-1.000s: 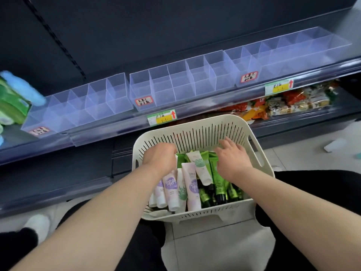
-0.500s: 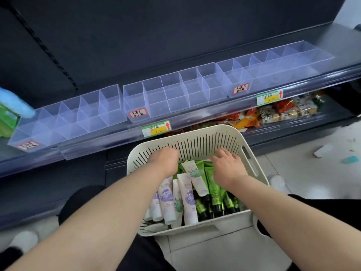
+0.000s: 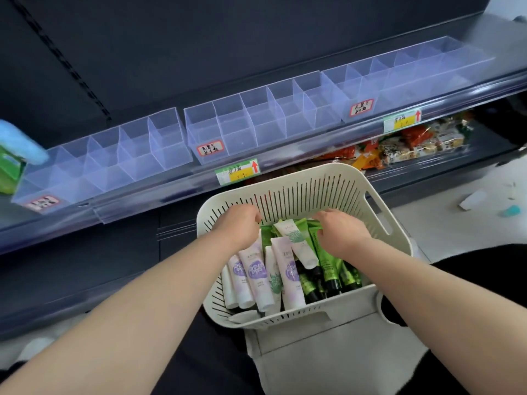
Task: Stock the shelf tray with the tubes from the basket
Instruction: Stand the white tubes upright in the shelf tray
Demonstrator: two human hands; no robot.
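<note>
The right hand (image 3: 342, 230), flat a second ago, now curls round glossy green tubes (image 3: 325, 258) in the slotted plastic basket (image 3: 299, 192); left hand (image 3: 238, 223) curls over smooth white tubes (image 3: 256, 272), grip unclear. Clear tray (image 3: 256, 124) above.

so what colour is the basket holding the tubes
Cream white basket, with slotted walls; head view.

Colourful snack packets (image 3: 399, 146), green box (image 3: 10, 172) far left, yellow price tag (image 3: 238, 172)
</note>
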